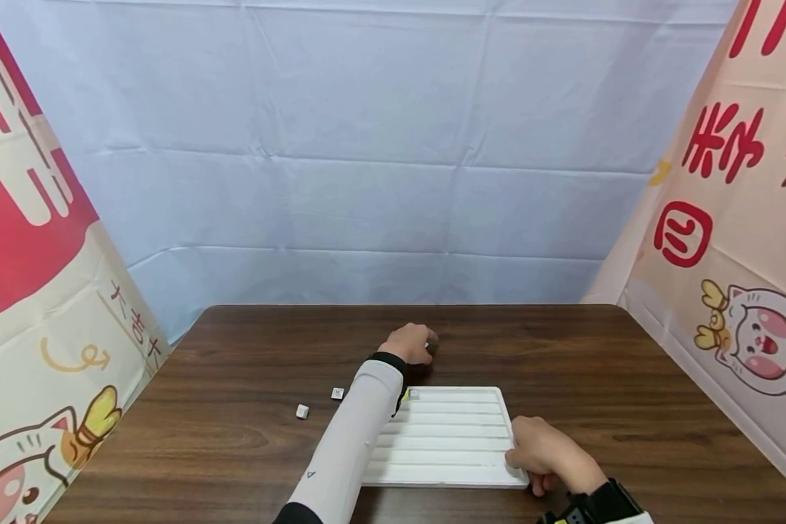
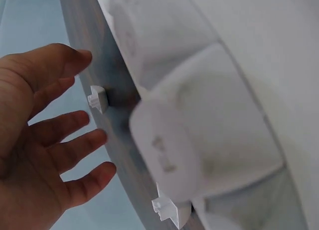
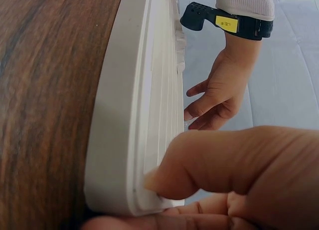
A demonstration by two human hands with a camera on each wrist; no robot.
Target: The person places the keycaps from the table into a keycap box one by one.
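My left hand [image 1: 409, 343] reaches past the far edge of a white ridged tray [image 1: 452, 437]. In the left wrist view its fingers are spread and loosely bent around a white keycap [image 2: 98, 99] on the table, with a gap showing between. A second keycap [image 2: 172, 210] lies with its stem side showing. Large and close to that camera, a marked keycap [image 2: 209, 125] sits in the tray's row. My right hand [image 1: 546, 455] grips the tray's near right corner, thumb [image 3: 184, 165] on the rim and fingers low against the outside.
Two loose keycaps lie left of the tray, one white keycap [image 1: 303, 412] nearer and another keycap [image 1: 337, 394] beyond it. The brown wooden table [image 1: 236, 451] ends at a pale cloth backdrop [image 1: 367, 182]. Printed cloths hang at both sides.
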